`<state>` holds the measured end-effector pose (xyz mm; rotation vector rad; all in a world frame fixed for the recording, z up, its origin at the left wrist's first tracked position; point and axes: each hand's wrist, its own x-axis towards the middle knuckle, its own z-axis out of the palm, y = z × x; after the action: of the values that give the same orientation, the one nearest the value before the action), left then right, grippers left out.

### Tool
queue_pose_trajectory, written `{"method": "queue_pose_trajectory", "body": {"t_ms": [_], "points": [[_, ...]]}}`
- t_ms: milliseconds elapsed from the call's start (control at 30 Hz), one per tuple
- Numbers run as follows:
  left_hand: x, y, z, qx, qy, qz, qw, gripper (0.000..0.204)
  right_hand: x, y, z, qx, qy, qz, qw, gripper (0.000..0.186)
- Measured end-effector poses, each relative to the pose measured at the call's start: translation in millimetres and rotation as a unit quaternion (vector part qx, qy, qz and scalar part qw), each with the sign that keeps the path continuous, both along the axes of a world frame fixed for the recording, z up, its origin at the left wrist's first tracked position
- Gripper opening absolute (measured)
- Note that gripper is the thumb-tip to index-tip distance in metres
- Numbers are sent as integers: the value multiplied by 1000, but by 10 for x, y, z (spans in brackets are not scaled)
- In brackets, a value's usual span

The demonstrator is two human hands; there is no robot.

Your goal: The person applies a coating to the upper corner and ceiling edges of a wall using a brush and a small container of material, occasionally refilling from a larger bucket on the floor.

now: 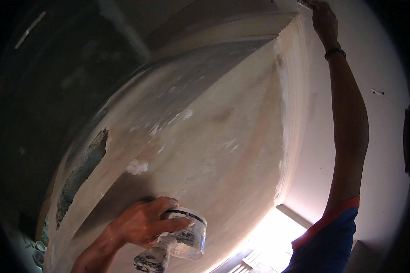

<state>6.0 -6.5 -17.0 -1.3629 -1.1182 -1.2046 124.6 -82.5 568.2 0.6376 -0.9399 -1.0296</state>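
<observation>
Nearest to my camera comes a blue sleeve with a red edge (325,241), and out of it the right arm (348,123) goes far up. From my distant post I see the left hand (143,223) lower, with its fingers bent over the rim of a round tub (187,236), so this hand is holding it. The tub is at the fingertips of the left hand, well below the right hand (325,22), and it is tilted. Its wall looks whitish and partly clear, with a black stripe under the rim, a printed label, and white smears on it. Just under the left hand there is a dark handle (151,260), also spotted with white; I cannot tell if the same hand grips it. The right hand is closed narrowly around a thin tool (304,4), which is cut by the upper border of my view, so I cannot tell its full shape. A dark bracelet (335,52) goes around this wrist.

Beyond both hands I see a beige wall (223,132), uneven and stained. Above the left hand it carries a white patch (137,167), and further to the left it has a long, ragged hole (83,173). Below the right hand, a pale ribbed moulding (292,118) follows the wall's edge. To the right of the left hand, past the tub, a bright opening (271,234) shines strongly.
</observation>
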Motion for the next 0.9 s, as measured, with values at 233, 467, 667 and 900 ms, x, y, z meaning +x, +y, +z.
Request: {"method": "queue_pose_trajectory", "body": {"t_ms": [233, 467, 667, 900], "points": [[10, 22, 29, 16, -4, -17, 1000, 80, -69, 51, 85, -54, 51, -128, 989, 27], [-6, 19, -9, 14, -3, 9, 1000, 70, -225, 20, 91, -35, 65, -147, 986, 32], [-50, 44, 10, 4, 14, 5, 1000, 79, 88, 90, 448, 34, 112, -178, 977, 28], [-97, 102, -25, 1, 15, 5, 1000, 68, -123, 110, 406, 122, -67, -71, 988, 32]]}}
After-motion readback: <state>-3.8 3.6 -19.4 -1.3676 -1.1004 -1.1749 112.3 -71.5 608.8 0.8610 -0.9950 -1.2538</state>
